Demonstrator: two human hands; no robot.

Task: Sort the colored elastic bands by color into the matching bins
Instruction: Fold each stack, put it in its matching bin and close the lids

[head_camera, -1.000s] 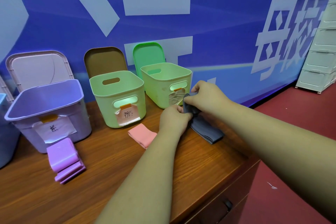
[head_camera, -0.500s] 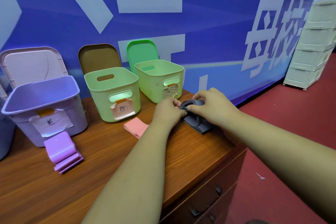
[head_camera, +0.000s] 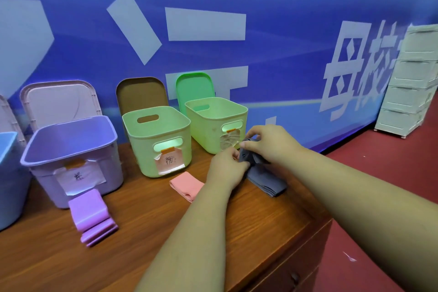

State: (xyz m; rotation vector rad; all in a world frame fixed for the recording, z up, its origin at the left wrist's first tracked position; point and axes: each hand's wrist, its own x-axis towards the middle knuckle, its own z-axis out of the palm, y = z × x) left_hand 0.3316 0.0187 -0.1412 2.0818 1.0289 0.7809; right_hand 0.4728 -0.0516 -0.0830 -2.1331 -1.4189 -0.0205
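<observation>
the left hand point(head_camera: 227, 163) and the right hand point(head_camera: 270, 142) meet just right of the frame's centre, both pinching the far end of a folded dark grey elastic band point(head_camera: 267, 180). the left fingers are curled round its near edge and the right thumb and fingers are closed over its top, so the fabric bunches between them. the band's lower part lies flat on the brown wooden table point(head_camera: 154, 220), close to the table's right edge and just in front of the right-hand pale green plastic bin point(head_camera: 206, 135).

a folded pink elastic band point(head_camera: 187, 185) lies on the table just left of the left wrist, in front of the middle pale green plastic bin point(head_camera: 147, 156), which carries a pink paper label. in the lower left, a small stack of purple elastic bands point(head_camera: 91, 213) sits in front of a lilac plastic bin point(head_camera: 45, 180) with a white label. a light blue bin point(head_camera: 9, 185) is cut off by the left edge.

behind the bins, a pale pink lid point(head_camera: 59, 102), a brown lid point(head_camera: 139, 92) and a bright green lid point(head_camera: 194, 85) lean upright against a blue printed banner point(head_camera: 260, 54). a white drawer unit point(head_camera: 410, 83) stands on the red floor point(head_camera: 379, 173) at the right edge.
</observation>
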